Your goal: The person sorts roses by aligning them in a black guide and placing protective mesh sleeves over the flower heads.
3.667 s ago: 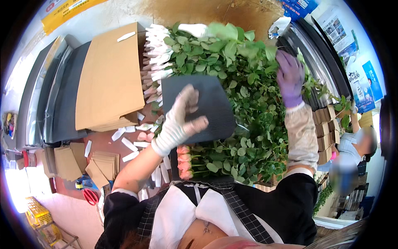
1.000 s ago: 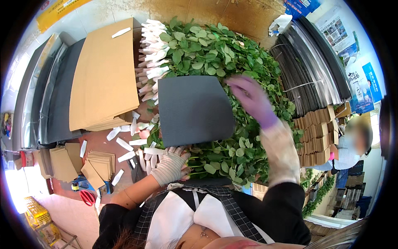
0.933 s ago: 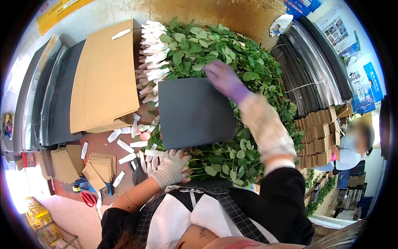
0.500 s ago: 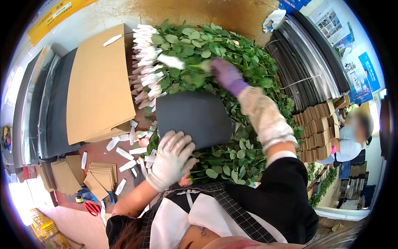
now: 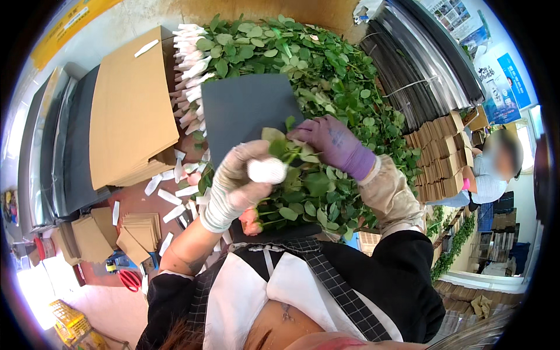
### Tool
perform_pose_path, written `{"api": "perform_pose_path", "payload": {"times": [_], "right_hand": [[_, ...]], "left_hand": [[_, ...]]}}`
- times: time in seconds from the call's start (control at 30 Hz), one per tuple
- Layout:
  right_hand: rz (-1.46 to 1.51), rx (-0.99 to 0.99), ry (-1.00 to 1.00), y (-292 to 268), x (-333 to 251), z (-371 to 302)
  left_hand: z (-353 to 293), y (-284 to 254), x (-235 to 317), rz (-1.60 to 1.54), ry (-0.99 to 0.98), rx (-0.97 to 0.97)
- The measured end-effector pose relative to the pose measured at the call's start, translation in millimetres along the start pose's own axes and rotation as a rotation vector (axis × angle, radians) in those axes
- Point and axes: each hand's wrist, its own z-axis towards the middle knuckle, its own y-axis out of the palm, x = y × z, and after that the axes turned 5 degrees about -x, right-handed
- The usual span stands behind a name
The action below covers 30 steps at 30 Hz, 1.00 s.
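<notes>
My left hand (image 5: pixel 236 186), in a pale glove, grips a rose by its white-netted bud (image 5: pixel 266 170). In a purple glove, my right hand (image 5: pixel 329 143) holds the same rose's leafy stem (image 5: pixel 303 175) just to the right of the bud. Both hands are above the near edge of a dark grey sheet (image 5: pixel 245 111) that lies on a big heap of green-leaved roses (image 5: pixel 332 76). Several white-wrapped rose heads (image 5: pixel 186 64) line the heap's left side. A few pink rose heads (image 5: pixel 251 219) show below my left hand.
A stack of brown cardboard sheets (image 5: pixel 131 111) lies to the left, with white paper strips (image 5: pixel 169 195) and small cardboard pieces (image 5: pixel 137 230) beside it. Red scissors (image 5: pixel 129 279) lie lower left. Dark sheet stacks (image 5: pixel 408 64) and cardboard bundles (image 5: pixel 443 157) stand right, near another person (image 5: pixel 496 169).
My right hand has drawn a rose out of the heap toward me. My left hand rose from the heap's near edge and closed on its bud.
</notes>
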Motion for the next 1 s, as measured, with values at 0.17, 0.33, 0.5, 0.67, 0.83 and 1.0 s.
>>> {"api": "perform_pose_path", "payload": {"times": [0.17, 0.33, 0.5, 0.67, 0.83, 1.0], "right_hand": [[0.19, -0.221, -0.076, -14, -4, -10], [0.286, 0.754, -0.017, 16, 64, -93], [0.798, 1.115, 0.369, -49, 74, -174], [0.467, 0.351, -0.357, -48, 34, -107], [0.489, 0.125, -0.155, -33, -9, -60], [0.5, 0.438, -0.089, -11, -68, -55]], "left_hand": [[-3, 21, 28, 0.561, -0.007, -0.297], [-20, 18, 24, 0.338, 0.075, -0.016], [-36, 2, 18, 0.089, -0.048, 0.152], [-8, 55, 15, -0.005, 0.168, -0.096], [-10, 53, 5, 0.168, 0.116, 0.061], [-18, 60, 3, 0.016, 0.106, 0.216]]}}
